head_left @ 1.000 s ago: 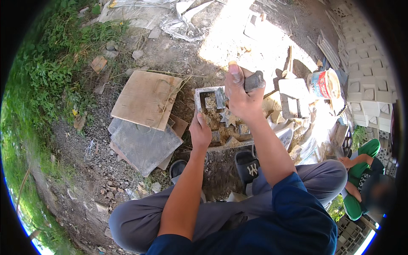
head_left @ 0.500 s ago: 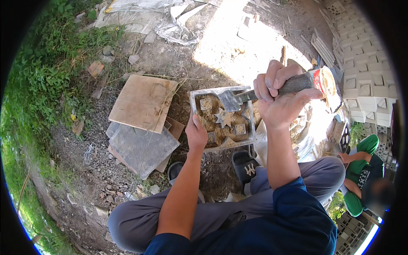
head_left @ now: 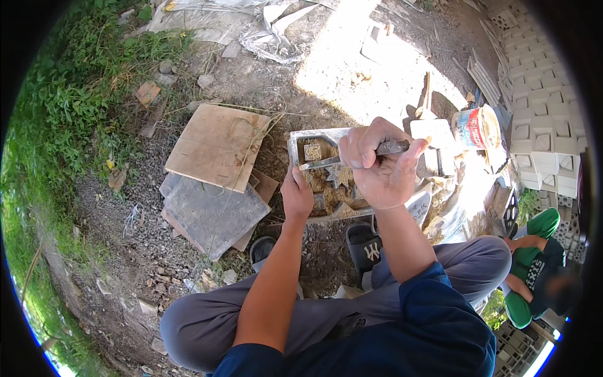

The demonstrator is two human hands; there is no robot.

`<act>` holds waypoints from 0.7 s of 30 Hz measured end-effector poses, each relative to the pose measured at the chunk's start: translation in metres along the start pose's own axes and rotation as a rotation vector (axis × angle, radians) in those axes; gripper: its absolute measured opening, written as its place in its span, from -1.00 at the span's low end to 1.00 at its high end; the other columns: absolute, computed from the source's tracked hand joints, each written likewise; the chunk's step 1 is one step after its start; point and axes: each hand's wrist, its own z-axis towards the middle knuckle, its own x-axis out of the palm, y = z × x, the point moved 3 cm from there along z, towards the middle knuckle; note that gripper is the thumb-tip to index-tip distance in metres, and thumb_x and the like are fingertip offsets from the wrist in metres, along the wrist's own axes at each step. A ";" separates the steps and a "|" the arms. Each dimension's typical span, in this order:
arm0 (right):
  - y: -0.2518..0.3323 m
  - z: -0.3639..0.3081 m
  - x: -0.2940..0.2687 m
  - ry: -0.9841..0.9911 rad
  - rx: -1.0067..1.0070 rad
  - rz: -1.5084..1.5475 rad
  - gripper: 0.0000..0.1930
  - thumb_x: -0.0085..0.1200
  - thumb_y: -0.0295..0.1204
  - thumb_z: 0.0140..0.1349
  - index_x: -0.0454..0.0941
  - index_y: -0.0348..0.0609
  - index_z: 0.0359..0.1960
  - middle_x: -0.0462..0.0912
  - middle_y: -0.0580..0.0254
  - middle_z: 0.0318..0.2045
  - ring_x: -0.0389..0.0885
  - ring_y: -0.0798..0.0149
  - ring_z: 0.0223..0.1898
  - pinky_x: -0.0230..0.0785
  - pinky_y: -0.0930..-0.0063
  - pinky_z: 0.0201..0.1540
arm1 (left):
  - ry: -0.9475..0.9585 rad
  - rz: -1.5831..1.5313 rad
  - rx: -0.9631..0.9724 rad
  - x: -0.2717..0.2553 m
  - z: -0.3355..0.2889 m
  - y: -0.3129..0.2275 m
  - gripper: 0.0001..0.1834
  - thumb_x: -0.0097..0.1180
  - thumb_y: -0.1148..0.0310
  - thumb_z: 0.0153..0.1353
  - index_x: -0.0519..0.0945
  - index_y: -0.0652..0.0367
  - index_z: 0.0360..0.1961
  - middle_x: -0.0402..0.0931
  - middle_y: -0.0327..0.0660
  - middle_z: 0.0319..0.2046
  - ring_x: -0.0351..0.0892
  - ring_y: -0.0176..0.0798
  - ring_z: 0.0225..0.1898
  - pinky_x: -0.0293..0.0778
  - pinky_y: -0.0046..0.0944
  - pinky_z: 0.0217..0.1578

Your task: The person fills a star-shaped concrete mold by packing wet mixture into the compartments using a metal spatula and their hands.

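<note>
A square metal mould (head_left: 300,139) with a star-shaped centre sits on the ground in front of me, packed with damp sandy mix. My left hand (head_left: 296,196) grips its near left edge. My right hand (head_left: 377,164) is clenched around the handle of a flat metal trowel (head_left: 326,161), whose blade lies across the mould's top left part. My knees and dark sandals are just below the mould.
A tan square tile (head_left: 218,146) lies on a grey tile (head_left: 210,212) to the left. A tin can (head_left: 476,127) stands at the right, near stacked pale patterned blocks (head_left: 540,119). Another person in green (head_left: 531,270) crouches at lower right. Grass borders the left.
My right hand came down from a raised position and now holds the trowel blade across the mould. My left hand stayed on the mould's edge.
</note>
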 end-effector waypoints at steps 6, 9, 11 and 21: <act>-0.004 0.003 0.002 0.015 0.015 -0.180 -0.28 -0.38 0.34 0.37 0.32 -0.14 -0.49 0.22 0.37 -0.64 0.07 0.42 -0.59 -0.06 0.47 -0.48 | 0.007 -0.038 -0.018 -0.005 0.001 -0.001 -0.48 -0.37 0.20 0.52 0.36 0.27 0.32 0.55 0.27 -0.05 0.52 0.36 -0.03 0.42 0.05 -0.01; -0.007 -0.009 0.003 0.098 -0.046 -0.165 -0.27 -0.40 0.34 0.37 0.32 -0.15 -0.51 0.22 0.36 -0.65 0.10 0.41 -0.59 -0.05 0.46 -0.50 | -0.020 -0.023 -0.039 -0.001 -0.006 -0.006 -0.50 -0.38 0.14 0.53 0.47 0.34 0.08 0.51 0.22 -0.40 0.49 0.33 -0.32 0.35 0.11 -0.25; -0.015 -0.012 0.001 0.090 -0.054 -0.144 -0.26 -0.41 0.34 0.37 0.30 -0.15 -0.54 0.22 0.36 -0.66 0.10 0.40 -0.60 -0.05 0.46 -0.52 | -0.052 -0.017 0.020 0.002 -0.003 0.005 -0.49 -0.38 0.13 0.53 0.48 0.34 0.06 0.51 0.24 -0.39 0.49 0.34 -0.30 0.35 0.12 -0.25; -0.028 0.000 0.004 -0.087 0.033 -0.264 -0.20 -0.23 0.45 0.22 0.24 -0.17 -0.63 0.20 0.36 -0.68 0.09 0.36 -0.64 -0.04 0.41 -0.53 | -0.042 -0.062 -0.010 -0.004 0.004 0.002 -0.50 -0.39 0.18 0.53 0.49 0.40 0.05 0.53 0.27 -0.25 0.46 0.42 -0.17 0.38 0.12 -0.14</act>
